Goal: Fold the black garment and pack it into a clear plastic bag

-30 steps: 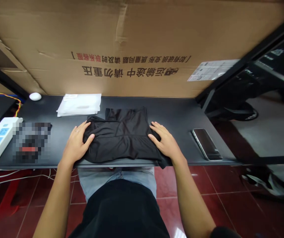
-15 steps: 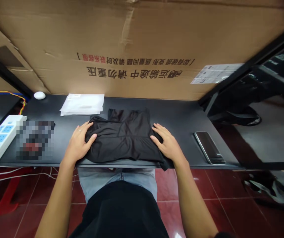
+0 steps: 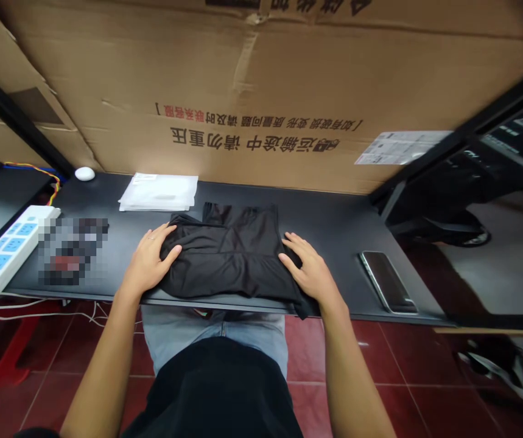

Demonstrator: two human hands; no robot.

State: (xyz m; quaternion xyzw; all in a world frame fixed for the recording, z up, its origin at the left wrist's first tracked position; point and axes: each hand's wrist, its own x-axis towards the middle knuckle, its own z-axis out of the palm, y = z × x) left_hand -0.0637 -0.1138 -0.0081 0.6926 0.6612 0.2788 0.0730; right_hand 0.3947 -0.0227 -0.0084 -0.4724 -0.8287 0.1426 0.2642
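Note:
A black garment (image 3: 229, 258) lies folded and slightly wrinkled on the dark table, its lower right corner hanging over the front edge. My left hand (image 3: 152, 258) rests on its left end, thumb on the cloth and fingers spread. On the right end lies my right hand (image 3: 307, 263), also with fingers apart, touching the fabric. Neither hand grips the cloth.
White flat packets (image 3: 158, 193) lie behind the garment. A phone (image 3: 388, 281) is at the right, a white power strip (image 3: 12, 249) and a blurred-out item (image 3: 72, 252) at the left. A white round object (image 3: 84, 174) sits by the large cardboard box (image 3: 261, 79).
The camera view has tilted slightly. Both hands and the garment keep the same places relative to each other.

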